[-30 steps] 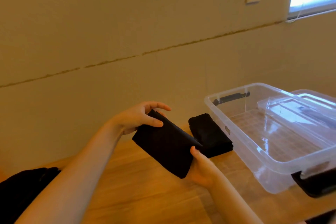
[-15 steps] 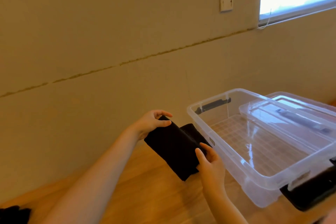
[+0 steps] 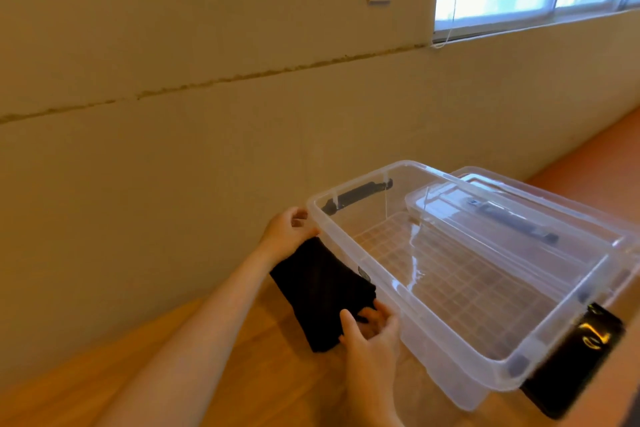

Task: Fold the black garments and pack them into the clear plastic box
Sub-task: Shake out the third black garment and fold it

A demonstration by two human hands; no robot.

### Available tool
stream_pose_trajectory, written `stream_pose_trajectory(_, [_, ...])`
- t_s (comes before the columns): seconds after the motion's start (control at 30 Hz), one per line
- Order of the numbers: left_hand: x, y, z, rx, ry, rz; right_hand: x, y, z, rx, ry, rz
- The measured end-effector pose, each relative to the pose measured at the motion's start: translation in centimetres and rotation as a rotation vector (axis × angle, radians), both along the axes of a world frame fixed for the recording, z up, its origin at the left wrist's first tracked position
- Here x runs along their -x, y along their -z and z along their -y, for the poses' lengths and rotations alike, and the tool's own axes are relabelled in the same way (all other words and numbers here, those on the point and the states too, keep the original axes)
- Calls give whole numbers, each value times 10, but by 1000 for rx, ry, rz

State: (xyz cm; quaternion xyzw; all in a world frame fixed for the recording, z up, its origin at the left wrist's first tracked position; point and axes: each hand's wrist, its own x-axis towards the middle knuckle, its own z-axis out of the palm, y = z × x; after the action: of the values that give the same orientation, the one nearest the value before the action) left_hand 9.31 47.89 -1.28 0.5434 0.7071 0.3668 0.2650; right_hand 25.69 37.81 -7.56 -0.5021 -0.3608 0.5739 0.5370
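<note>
Both hands, left hand [image 3: 286,231] & right hand [image 3: 370,329], gripping the folded black garment [image 3: 320,291], have swung it from mid-frame up against the clear box [image 3: 346,239] wall, centre-frame — drop-in looks next.

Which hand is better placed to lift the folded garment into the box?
Both grip it, but the right hand looks better placed: it pinches the near corner of the garment beside the low near wall of the box. The left hand holds the far end, outside the box's corner.
</note>
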Motion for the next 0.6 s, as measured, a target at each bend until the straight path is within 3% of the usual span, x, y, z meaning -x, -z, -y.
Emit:
stream_pose_trajectory(0.1, [-10, 15, 39, -158, -215, -122, -1, 8, 6, -97, -28, 191])
stream_pose_trajectory(0.2, [-28, 44, 85, -105, -377, 64, 2, 16, 14, -368, 2, 499])
stream_pose_trajectory(0.33, [-47, 70, 95, -83, -309, 245, 14, 27, 20, -719, 56, 930])
stream_pose_trajectory(0.6, [-43, 69, 78, -162, -237, 160, 15, 44, 7, -631, -60, 1194])
